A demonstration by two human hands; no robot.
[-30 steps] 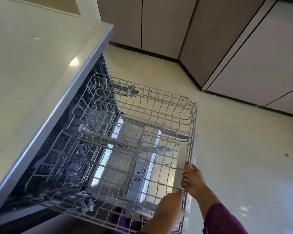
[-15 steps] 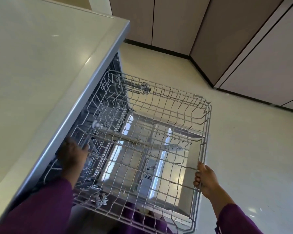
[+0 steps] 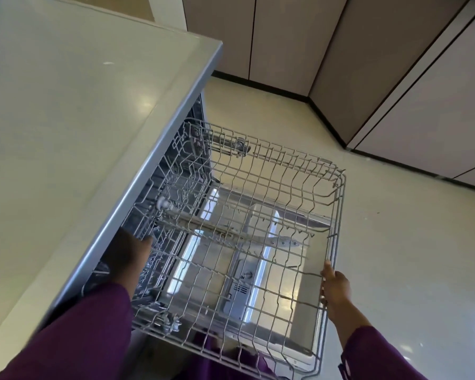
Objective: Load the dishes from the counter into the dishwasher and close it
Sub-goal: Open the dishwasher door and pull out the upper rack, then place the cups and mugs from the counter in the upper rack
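The dishwasher's grey wire upper rack (image 3: 258, 204) is pulled out over the open steel door (image 3: 294, 297) and holds no dishes. My right hand (image 3: 333, 287) grips the rack's front rim at its near right corner. My left hand (image 3: 128, 256) reaches in under the counter edge at the rack's inner left side; its fingers are partly hidden, so I cannot tell whether it holds a wire. A spray arm (image 3: 231, 231) shows through the rack. No dishes are in view.
The pale counter (image 3: 66, 127) overhangs the dishwasher on the left, with a rounded grey edge (image 3: 154, 160). Brown cabinet doors (image 3: 285, 42) line the far wall and the right side. Glossy cream floor (image 3: 409, 256) lies beyond the door.
My left hand left the rack's front rim and moved in under the counter at the rack's left side. My right hand stays on the front rim. The view shifted left.
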